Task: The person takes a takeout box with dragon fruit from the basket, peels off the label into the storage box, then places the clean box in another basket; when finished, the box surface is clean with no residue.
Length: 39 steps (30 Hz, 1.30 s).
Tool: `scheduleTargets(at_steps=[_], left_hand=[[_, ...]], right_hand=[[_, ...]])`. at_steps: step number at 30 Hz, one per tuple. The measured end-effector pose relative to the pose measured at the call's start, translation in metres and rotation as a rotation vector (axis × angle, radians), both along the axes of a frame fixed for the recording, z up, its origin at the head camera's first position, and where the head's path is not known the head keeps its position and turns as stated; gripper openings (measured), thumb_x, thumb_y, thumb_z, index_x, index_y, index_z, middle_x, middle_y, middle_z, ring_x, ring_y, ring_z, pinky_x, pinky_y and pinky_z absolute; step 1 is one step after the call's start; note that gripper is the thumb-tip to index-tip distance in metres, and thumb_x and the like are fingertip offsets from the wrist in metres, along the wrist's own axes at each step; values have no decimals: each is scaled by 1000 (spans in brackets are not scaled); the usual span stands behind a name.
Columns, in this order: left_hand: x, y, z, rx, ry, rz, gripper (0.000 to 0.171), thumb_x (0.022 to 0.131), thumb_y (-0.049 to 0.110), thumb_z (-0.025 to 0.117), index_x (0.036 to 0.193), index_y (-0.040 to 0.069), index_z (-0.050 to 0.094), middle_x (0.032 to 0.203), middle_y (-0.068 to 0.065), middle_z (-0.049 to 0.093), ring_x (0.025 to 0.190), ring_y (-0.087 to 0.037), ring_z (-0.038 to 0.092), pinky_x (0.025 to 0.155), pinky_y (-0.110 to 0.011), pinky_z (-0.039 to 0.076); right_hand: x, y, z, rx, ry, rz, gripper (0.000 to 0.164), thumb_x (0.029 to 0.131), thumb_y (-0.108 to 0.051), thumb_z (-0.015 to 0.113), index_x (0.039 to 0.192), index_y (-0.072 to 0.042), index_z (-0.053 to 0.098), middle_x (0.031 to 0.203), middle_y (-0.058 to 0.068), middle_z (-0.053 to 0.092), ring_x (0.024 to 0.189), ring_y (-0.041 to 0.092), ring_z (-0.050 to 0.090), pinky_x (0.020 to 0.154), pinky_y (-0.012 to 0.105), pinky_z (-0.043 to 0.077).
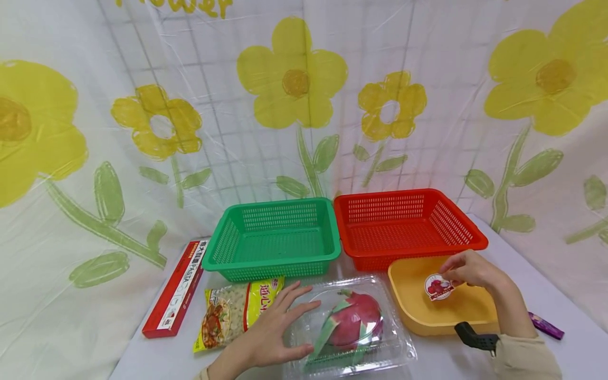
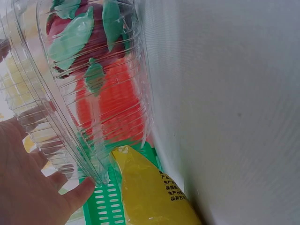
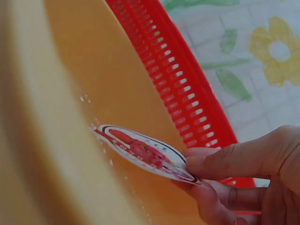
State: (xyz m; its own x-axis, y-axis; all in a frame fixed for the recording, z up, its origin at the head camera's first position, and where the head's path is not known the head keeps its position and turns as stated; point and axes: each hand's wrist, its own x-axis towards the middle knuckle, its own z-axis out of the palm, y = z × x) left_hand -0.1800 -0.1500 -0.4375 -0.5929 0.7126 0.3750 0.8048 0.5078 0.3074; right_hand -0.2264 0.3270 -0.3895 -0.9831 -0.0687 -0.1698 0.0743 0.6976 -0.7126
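Left of centre at the bottom of the frame, just right of the bag (image 1: 237, 316), the left hand (image 1: 268, 338) has its grip spread wide at the clear box (image 1: 404, 352), and would do best to steady the rim lightly, since thin plastic could dent. Inside the box, at lower centre, lies the dragon fruit (image 1: 353, 323); at lower right, over the tub (image 1: 410, 311), the sticker (image 1: 438, 287) is pinched by its edge in the right hand's (image 1: 472, 270) narrow grip, which should spare its face from creases.
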Motion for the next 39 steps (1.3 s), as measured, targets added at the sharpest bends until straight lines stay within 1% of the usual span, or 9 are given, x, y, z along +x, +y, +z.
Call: scheduleTargets(at_steps=[3,9,13,17,21,24,30,35,39], left_hand=[[0,0,0,-2,8,1,71,85,54,65,150,36,40,159,2,29,145,-36,23,97,-68,39],[0,0,0,-6,-8,4,71,86,55,64,149,33,42,159,3,28,146,-35,22,98,-68,39],[0,0,0,-7,-11,5,71,85,55,64,150,35,41,160,3,27,146,-35,21,98,-68,38],[1,0,0,-2,-21,-2,72,85,53,65,150,37,39,160,3,27,147,-34,20,100,-68,37],[1,-1,1,3,-57,-6,73,85,52,65,151,39,36,161,4,25,148,-33,18,102,-68,34],[1,0,2,5,-67,-8,73,85,52,65,151,40,36,161,4,25,148,-34,18,103,-68,32],[1,0,1,12,-39,-16,74,85,51,67,151,38,36,160,2,27,146,-36,20,103,-67,34],[0,0,-2,14,-8,-14,74,85,50,67,151,36,37,160,0,28,146,-35,20,103,-66,35],[-1,0,-4,15,-1,-9,73,85,50,66,151,36,37,160,0,27,147,-33,18,103,-66,35]], right_hand=[[0,2,-2,-1,-13,8,17,89,-9,68,97,6,72,75,4,68,67,22,59,56,28,39],[-1,8,-8,2,-17,15,17,88,-6,67,97,8,71,72,3,66,64,21,57,55,28,37],[-2,13,-14,6,-20,12,17,87,-5,67,97,9,70,71,3,65,63,20,55,54,27,34],[-4,16,-18,7,-23,13,17,87,-4,66,97,10,70,73,2,62,63,20,54,53,26,36],[-4,19,-19,9,-15,21,19,87,-3,65,99,12,68,77,3,63,64,20,55,54,27,41],[-3,20,-17,20,-16,23,21,88,-3,64,101,14,66,80,5,65,66,21,58,58,30,44],[-2,19,-9,57,-14,27,25,90,-6,65,105,14,64,87,12,68,73,25,64,63,34,44],[2,14,3,77,53,66,25,92,-8,65,105,13,65,91,17,69,77,30,67,64,38,48],[7,8,12,93,126,90,26,94,-13,65,107,9,67,93,14,70,80,28,66,68,38,51]])
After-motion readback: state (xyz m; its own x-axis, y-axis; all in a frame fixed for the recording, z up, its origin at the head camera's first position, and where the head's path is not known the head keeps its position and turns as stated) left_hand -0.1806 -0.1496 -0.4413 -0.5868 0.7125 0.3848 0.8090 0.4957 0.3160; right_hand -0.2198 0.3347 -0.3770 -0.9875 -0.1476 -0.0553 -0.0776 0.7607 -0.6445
